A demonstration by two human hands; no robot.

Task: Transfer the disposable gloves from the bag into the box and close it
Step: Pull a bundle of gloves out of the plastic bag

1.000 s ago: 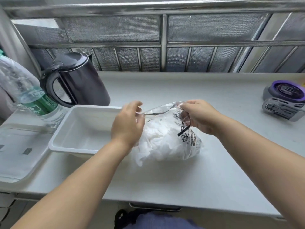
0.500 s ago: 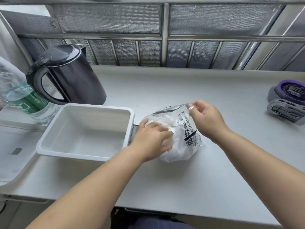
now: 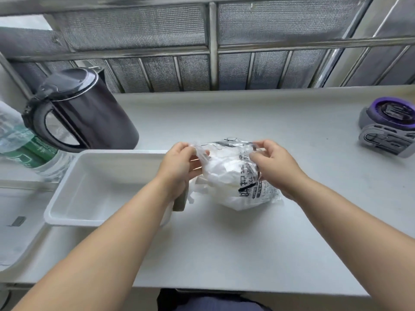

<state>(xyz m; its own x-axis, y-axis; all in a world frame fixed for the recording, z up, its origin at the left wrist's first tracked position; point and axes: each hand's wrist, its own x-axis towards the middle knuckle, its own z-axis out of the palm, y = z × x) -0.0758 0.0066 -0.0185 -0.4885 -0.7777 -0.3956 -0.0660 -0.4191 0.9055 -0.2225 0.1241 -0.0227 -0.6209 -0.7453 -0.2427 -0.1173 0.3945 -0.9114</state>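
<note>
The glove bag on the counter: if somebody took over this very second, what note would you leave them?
Left hand: pinches the bag at the left of its mouth.
Right hand: pinches the mouth on the right.
Bag: rests on the counter, right beside the box, with the white gloves inside.
Box: open, nothing visible in it; what looks like its lid lies to its left.
Done: bag held at its mouth; no gloves in the box yet.
Left: pull the gloves out, put them in the box, close it.
</note>
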